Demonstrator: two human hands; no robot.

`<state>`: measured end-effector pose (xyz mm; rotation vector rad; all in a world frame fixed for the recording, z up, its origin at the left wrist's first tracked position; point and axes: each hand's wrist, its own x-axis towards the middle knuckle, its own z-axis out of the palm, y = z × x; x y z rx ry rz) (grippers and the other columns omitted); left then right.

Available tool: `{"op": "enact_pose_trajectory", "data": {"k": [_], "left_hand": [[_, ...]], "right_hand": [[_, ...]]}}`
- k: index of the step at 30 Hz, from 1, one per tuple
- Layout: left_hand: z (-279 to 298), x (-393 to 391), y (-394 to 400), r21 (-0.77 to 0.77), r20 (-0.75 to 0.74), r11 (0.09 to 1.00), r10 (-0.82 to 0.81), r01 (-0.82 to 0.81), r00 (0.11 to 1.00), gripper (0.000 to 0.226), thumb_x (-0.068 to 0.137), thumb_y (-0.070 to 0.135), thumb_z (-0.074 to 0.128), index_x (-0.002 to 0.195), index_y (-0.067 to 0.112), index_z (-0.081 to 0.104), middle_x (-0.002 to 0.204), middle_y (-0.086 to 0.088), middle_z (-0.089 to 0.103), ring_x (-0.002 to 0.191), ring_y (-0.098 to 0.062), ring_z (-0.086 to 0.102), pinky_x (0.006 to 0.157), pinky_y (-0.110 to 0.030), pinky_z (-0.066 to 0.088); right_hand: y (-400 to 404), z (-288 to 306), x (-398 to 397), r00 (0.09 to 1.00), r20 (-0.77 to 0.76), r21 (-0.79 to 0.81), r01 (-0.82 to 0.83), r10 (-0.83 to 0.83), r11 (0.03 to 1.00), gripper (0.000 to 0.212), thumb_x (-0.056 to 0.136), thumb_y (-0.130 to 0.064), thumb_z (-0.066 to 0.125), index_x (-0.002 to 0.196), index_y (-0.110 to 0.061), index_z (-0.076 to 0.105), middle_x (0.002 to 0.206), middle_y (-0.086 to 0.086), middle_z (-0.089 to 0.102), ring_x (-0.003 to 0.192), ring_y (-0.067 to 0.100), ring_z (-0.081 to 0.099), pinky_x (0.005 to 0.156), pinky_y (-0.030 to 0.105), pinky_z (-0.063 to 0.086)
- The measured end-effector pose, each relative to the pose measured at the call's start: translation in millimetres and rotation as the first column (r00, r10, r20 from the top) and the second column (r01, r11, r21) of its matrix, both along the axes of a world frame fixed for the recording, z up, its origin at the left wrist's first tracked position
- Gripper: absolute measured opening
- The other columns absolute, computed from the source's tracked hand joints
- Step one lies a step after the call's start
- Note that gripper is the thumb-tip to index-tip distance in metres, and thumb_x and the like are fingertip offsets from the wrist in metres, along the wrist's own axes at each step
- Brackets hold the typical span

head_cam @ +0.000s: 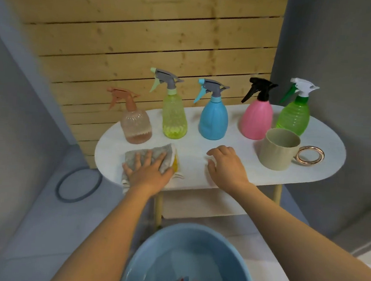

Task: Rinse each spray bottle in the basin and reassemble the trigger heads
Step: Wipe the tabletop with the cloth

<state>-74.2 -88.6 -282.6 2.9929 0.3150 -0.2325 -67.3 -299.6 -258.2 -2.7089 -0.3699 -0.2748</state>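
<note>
Fingers (149, 157) flat on cloth (167, 152), bottles (213, 120) behind.

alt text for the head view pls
Five spray bottles, heads on, line a white table beside a mug. The left hand presses a cloth; the right hand rests empty. A blue basin sits below.

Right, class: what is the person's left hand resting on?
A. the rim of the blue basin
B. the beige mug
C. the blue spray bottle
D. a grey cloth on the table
D: the left hand lies flat, fingers spread, on the grey cloth at the front of the white table.
</note>
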Motion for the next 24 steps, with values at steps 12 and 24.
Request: {"op": "enact_pose_trajectory", "data": {"k": [12, 24], "left_hand": [[7.1, -47.7, 26.7, -0.01, 0.13, 0.999, 0.048, -0.047, 0.99, 0.048, 0.096, 0.043, 0.035, 0.144, 0.036, 0.032, 0.153, 0.006, 0.029, 0.136, -0.028, 0.022, 0.104, -0.045, 0.028], [57.6, -129.7, 14.9, -0.197, 0.29, 0.98, 0.033, 0.026, 0.956, 0.035, 0.092, 0.032, 0.043, 0.121, 0.021, 0.06, 0.113, -0.012, 0.063, 0.114, -0.033, 0.045, 0.093, -0.04, 0.044]], "right_hand": [[17.1, 7.6, -21.8, 0.989, -0.101, -0.012, -0.112, 0.111, 0.994, 0.032, 0.095, -0.023, 0.044, 0.124, -0.013, 0.054, 0.122, 0.007, 0.049, 0.119, 0.024, 0.038, 0.095, 0.034, 0.039], [42.8, 22.4, -80.4, 0.88, -0.428, 0.391, -0.024, 0.205, 0.92, 0.034, 0.098, -0.027, 0.043, 0.12, -0.008, 0.059, 0.105, 0.004, 0.059, 0.092, 0.018, 0.053, 0.085, 0.028, 0.041]]}}
